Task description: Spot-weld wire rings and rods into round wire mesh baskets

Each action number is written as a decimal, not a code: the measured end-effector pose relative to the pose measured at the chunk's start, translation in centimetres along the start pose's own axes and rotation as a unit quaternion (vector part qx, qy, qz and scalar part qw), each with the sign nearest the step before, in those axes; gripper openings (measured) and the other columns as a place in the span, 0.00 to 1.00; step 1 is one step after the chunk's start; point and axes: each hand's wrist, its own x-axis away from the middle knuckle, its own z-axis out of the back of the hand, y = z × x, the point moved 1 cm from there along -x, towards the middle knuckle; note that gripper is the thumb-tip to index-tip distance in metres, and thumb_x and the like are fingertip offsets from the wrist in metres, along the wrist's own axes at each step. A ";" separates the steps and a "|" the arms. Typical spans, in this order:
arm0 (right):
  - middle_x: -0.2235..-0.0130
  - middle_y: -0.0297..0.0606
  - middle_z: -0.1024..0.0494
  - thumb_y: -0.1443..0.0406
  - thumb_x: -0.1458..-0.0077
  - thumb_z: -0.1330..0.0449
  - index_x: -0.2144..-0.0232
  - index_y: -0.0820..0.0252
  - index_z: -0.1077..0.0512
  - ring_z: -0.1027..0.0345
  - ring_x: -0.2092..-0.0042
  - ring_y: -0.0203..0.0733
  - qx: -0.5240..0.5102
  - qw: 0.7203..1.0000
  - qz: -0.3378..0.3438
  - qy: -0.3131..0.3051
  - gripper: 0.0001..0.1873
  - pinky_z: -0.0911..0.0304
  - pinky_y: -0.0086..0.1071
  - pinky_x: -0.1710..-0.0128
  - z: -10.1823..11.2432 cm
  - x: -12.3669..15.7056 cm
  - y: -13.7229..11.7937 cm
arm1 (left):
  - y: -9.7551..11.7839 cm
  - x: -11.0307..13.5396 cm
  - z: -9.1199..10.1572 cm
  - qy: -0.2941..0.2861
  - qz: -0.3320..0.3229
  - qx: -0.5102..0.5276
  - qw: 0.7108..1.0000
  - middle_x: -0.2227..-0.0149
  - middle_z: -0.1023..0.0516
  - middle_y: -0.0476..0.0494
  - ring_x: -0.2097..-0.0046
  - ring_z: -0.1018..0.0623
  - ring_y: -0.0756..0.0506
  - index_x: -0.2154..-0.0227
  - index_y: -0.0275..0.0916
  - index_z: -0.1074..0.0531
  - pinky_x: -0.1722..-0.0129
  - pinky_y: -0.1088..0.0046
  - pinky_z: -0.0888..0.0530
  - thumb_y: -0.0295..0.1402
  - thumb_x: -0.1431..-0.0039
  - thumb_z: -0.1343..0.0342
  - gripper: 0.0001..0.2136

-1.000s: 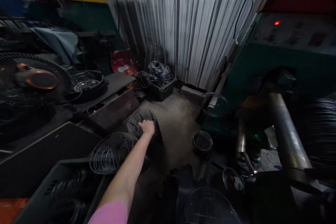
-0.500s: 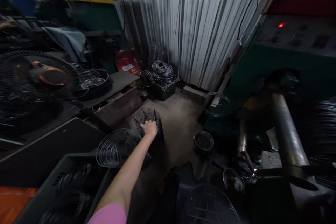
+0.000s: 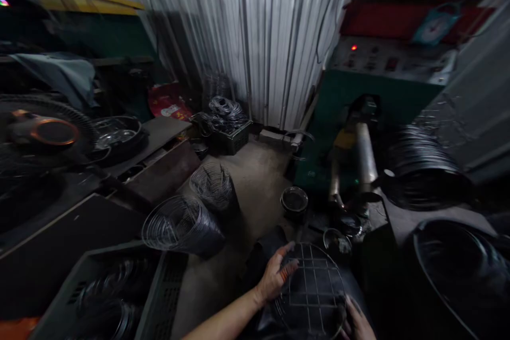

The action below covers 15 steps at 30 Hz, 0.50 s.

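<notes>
A round wire grate [image 3: 313, 282] with a square grid lies over my lap at the bottom of the view. At its upper left edge is my left hand [image 3: 277, 273], thumb and fingers closed about the rim. My right hand [image 3: 356, 320] grips the lower right of the same rim, partly cut off by the bottom of the picture. Beyond my left forearm stand two stacks of wire rings, a nearer wide one [image 3: 181, 226] and a farther one [image 3: 215, 186], apart from both hands.
A plastic crate [image 3: 155, 281] with wire parts stands at lower left. Farther off, a basket [image 3: 235, 141] holds wire coils. A round pan [image 3: 294, 200] sits on the floor. On the right are a green machine [image 3: 319, 143] with a metal cylinder [image 3: 364, 154] and stacked rings [image 3: 422, 159].
My left hand has left the farther wire stack and come back to the grate's rim. My right hand has come into view on the grate. The view has turned right.
</notes>
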 end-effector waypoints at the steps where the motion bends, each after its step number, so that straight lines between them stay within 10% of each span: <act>1: 0.63 0.39 0.23 0.47 0.68 0.35 0.62 0.51 0.31 0.27 0.63 0.48 -0.030 0.999 -0.024 0.010 0.29 0.31 0.32 0.75 -0.3 0.6 -0.2 | 0.5 -0.1 -0.2 0.001 0.000 0.003 1.000 0.43 0.33 0.37 0.42 0.35 0.39 0.42 0.38 0.40 0.41 0.59 0.41 0.51 0.47 0.47 0.33; 6: 0.62 0.40 0.22 0.46 0.66 0.38 0.66 0.53 0.28 0.28 0.58 0.50 0.032 0.997 0.064 0.027 0.25 0.32 0.37 0.63 -0.4 2.7 -0.7 | 2.8 -0.6 0.1 -0.020 -0.027 -0.036 0.999 0.48 0.29 0.39 0.45 0.31 0.41 0.43 0.38 0.39 0.42 0.61 0.40 0.51 0.48 0.46 0.32; 11: 0.70 0.43 0.21 0.53 0.55 0.43 0.79 0.57 0.27 0.28 0.64 0.51 0.279 0.934 0.224 0.000 0.15 0.36 0.37 0.62 0.8 4.1 -0.7 | 0.8 0.9 0.0 -0.033 0.062 -0.020 0.997 0.47 0.29 0.39 0.44 0.32 0.40 0.45 0.38 0.36 0.42 0.61 0.39 0.54 0.49 0.49 0.32; 15: 0.63 0.40 0.21 0.59 0.50 0.43 0.65 0.56 0.24 0.28 0.60 0.47 0.318 0.896 0.276 0.139 0.12 0.38 0.33 0.61 4.5 3.8 -5.1 | -1.3 0.5 0.0 -0.031 0.049 -0.021 0.998 0.46 0.29 0.41 0.41 0.35 0.39 0.46 0.41 0.35 0.41 0.62 0.40 0.55 0.52 0.47 0.33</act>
